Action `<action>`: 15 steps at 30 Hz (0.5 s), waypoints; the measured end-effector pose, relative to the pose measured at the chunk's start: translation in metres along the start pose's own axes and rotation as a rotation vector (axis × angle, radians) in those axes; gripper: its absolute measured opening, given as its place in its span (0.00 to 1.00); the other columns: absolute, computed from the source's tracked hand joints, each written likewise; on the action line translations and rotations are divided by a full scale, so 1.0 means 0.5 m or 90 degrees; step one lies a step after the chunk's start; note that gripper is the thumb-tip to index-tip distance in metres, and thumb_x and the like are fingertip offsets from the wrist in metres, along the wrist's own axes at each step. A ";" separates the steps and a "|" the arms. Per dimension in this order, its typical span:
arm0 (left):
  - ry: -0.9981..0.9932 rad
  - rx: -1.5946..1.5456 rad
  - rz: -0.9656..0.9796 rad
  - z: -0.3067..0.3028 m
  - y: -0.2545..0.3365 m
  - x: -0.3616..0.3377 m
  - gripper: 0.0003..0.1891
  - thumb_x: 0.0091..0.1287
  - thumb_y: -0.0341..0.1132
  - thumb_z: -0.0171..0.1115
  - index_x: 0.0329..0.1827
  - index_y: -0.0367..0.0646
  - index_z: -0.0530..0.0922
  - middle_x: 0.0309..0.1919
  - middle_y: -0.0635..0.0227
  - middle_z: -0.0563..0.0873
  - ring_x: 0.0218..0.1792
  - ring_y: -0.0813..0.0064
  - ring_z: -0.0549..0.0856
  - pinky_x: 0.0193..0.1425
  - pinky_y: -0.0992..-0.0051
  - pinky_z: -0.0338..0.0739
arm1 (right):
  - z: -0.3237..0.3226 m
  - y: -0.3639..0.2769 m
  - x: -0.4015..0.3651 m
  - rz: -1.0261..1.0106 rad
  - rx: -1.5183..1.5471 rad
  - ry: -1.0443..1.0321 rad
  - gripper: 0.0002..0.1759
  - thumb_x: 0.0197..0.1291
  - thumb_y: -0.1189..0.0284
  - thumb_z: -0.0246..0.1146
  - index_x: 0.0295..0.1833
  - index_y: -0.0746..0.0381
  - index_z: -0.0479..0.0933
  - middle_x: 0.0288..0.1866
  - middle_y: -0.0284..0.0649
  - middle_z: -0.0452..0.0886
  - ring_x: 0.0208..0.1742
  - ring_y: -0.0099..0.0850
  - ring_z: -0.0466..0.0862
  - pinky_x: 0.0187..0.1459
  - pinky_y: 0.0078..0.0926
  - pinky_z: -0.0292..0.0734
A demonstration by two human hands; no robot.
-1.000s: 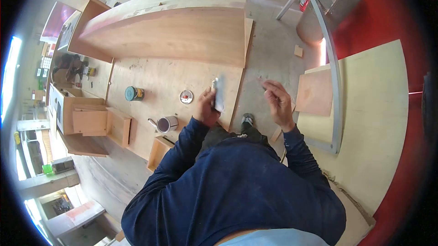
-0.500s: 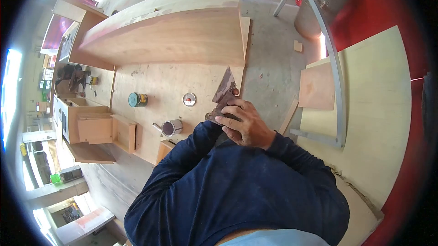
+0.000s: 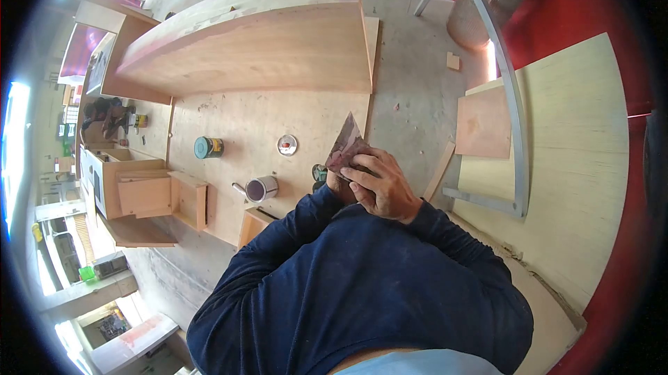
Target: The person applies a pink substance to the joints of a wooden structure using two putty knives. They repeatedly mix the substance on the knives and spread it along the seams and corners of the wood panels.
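Note:
In front of my chest my right hand (image 3: pixel 384 186) is closed on a putty knife, its fingers bent over a broad blade. The triangular corner of a putty knife blade (image 3: pixel 348 144), smeared with brownish-pink putty, points up and away from me. My left hand (image 3: pixel 339 186) is just beneath and beside the right one, mostly covered by it and the blade; its fingers are hidden. Two blades appear to overlap here, but handles are out of sight. Left of my hands, an open can (image 3: pixel 261 192) of dark greyish-purple material rests on the plywood (image 3: pixel 229 117).
A green-lidded can (image 3: pixel 209 147) and a round metal lid (image 3: pixel 287 145) lie on the plywood. Beyond stands a long wooden cabinet (image 3: pixel 250 51). Drawer boxes (image 3: pixel 188 201) are at left, a metal frame (image 3: pixel 518 152) at right. Another person (image 3: pixel 108 117) crouches far left.
My hands have drawn closer together, and the blades now overlap where two were seen apart. The left wrist has come into view, with a dark greenish object beside it.

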State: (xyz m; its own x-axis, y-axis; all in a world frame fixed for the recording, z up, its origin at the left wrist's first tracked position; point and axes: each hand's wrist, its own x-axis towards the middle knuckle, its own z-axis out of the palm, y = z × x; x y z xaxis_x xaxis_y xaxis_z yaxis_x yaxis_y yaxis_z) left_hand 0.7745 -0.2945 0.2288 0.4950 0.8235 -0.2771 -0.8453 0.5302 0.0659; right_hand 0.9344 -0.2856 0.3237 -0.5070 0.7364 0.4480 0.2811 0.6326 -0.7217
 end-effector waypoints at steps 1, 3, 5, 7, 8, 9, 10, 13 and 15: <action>0.009 0.014 0.034 -0.007 -0.004 0.000 0.17 0.74 0.47 0.47 0.53 0.46 0.73 0.48 0.65 0.79 0.50 0.70 0.81 0.55 0.68 0.80 | 0.001 -0.002 0.000 0.007 -0.002 -0.003 0.15 0.56 0.74 0.63 0.50 0.60 0.81 0.50 0.42 0.77 0.57 0.47 0.76 0.55 0.44 0.72; 0.142 0.063 0.060 0.136 -0.029 -0.013 0.16 0.73 0.48 0.49 0.53 0.46 0.74 0.42 0.67 0.80 0.43 0.71 0.82 0.48 0.69 0.81 | -0.012 -0.019 0.023 0.006 -0.028 0.038 0.14 0.57 0.74 0.62 0.50 0.61 0.81 0.51 0.43 0.78 0.56 0.46 0.76 0.55 0.43 0.72; 0.277 0.110 0.088 0.139 -0.045 -0.019 0.16 0.71 0.48 0.51 0.52 0.47 0.74 0.36 0.68 0.81 0.36 0.73 0.83 0.41 0.69 0.82 | -0.022 -0.007 0.041 0.003 -0.052 0.075 0.14 0.57 0.75 0.62 0.51 0.61 0.81 0.51 0.43 0.78 0.56 0.45 0.77 0.55 0.42 0.72; -0.005 0.030 -0.082 0.008 -0.055 -0.025 0.17 0.68 0.51 0.56 0.48 0.49 0.77 0.20 0.76 0.76 0.19 0.77 0.75 0.24 0.71 0.73 | -0.034 0.028 0.055 0.121 -0.040 0.137 0.14 0.59 0.74 0.61 0.51 0.64 0.80 0.51 0.45 0.78 0.54 0.45 0.77 0.55 0.39 0.72; 0.231 0.174 -0.030 0.076 -0.061 -0.015 0.18 0.66 0.54 0.59 0.44 0.48 0.79 0.11 0.81 0.67 0.11 0.80 0.64 0.17 0.73 0.61 | -0.048 0.035 0.069 0.141 0.015 0.145 0.14 0.60 0.74 0.61 0.52 0.65 0.80 0.51 0.47 0.79 0.54 0.45 0.77 0.55 0.37 0.73; 0.235 0.169 -0.024 0.056 -0.046 -0.001 0.18 0.66 0.54 0.59 0.44 0.48 0.79 0.11 0.81 0.67 0.11 0.80 0.64 0.17 0.73 0.61 | -0.048 0.030 0.065 0.140 0.020 0.137 0.14 0.60 0.74 0.61 0.52 0.65 0.80 0.51 0.47 0.79 0.54 0.45 0.77 0.55 0.37 0.73; 0.121 0.055 -0.049 0.024 -0.025 0.018 0.18 0.66 0.54 0.59 0.41 0.48 0.80 0.14 0.79 0.70 0.14 0.79 0.69 0.20 0.72 0.66 | -0.046 0.024 0.063 0.114 0.007 0.124 0.14 0.60 0.74 0.61 0.51 0.64 0.80 0.51 0.47 0.79 0.54 0.45 0.77 0.54 0.36 0.73; 0.417 0.000 0.023 0.158 -0.009 0.025 0.17 0.67 0.53 0.58 0.38 0.48 0.78 0.22 0.74 0.75 0.25 0.73 0.79 0.31 0.71 0.78 | -0.034 -0.033 0.067 0.046 0.049 0.063 0.13 0.59 0.74 0.62 0.50 0.63 0.81 0.50 0.45 0.78 0.53 0.45 0.77 0.54 0.37 0.72; 0.310 0.091 0.102 0.133 -0.008 0.030 0.16 0.67 0.53 0.58 0.39 0.48 0.78 0.23 0.74 0.76 0.27 0.72 0.79 0.34 0.71 0.79 | -0.020 -0.065 0.065 -0.047 -0.009 0.015 0.13 0.57 0.74 0.63 0.49 0.62 0.81 0.50 0.43 0.78 0.53 0.44 0.77 0.55 0.38 0.72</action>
State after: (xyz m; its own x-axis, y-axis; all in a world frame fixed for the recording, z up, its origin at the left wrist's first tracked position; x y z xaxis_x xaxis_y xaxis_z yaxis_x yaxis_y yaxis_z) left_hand 0.7989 -0.2710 0.2882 0.1823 0.7253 -0.6638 -0.8499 0.4557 0.2646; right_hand 0.9168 -0.2799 0.3669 -0.5070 0.6930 0.5125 0.2555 0.6887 -0.6786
